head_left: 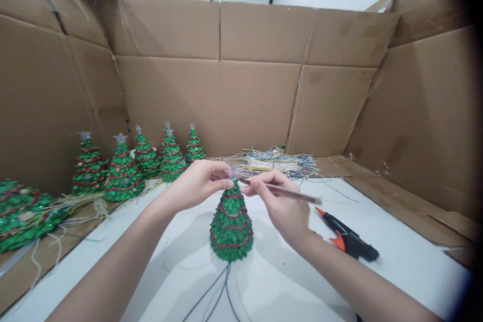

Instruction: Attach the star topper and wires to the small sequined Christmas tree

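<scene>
A small green tree (231, 226) with red garlands stands upright on the white table (169, 282), dark wires running from its base toward me. At its top is a translucent star (233, 171). The fingers of my left hand (199, 183) are closed on the treetop, just beneath the star. My right hand (281, 206) grips a thin, slightly blurred tool (294, 193) like a pen, its tip close to the right side of the treetop. Whether that tip touches the star is too small to tell.
An orange and black glue gun (349, 236) lies at the right. Several star-topped trees (124, 173) stand at the back left, and another tree (26, 214) lies at the far left. Bundled wires (279, 162) rest at the back. Cardboard walls (211, 100) enclose the table.
</scene>
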`<action>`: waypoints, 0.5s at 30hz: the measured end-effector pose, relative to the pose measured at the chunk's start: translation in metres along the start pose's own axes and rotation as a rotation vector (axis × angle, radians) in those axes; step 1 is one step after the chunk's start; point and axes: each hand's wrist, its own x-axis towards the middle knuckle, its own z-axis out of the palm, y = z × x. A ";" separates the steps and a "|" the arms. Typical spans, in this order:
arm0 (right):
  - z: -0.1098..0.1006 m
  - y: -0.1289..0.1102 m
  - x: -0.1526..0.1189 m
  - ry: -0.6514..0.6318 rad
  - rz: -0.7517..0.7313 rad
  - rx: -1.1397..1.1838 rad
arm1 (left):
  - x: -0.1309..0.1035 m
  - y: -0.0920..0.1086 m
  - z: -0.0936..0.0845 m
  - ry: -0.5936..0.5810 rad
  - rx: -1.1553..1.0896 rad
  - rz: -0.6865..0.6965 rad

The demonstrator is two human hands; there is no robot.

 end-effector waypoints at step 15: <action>-0.012 0.001 0.010 0.026 -0.625 -0.291 | 0.000 0.005 -0.003 -0.111 -0.128 -0.015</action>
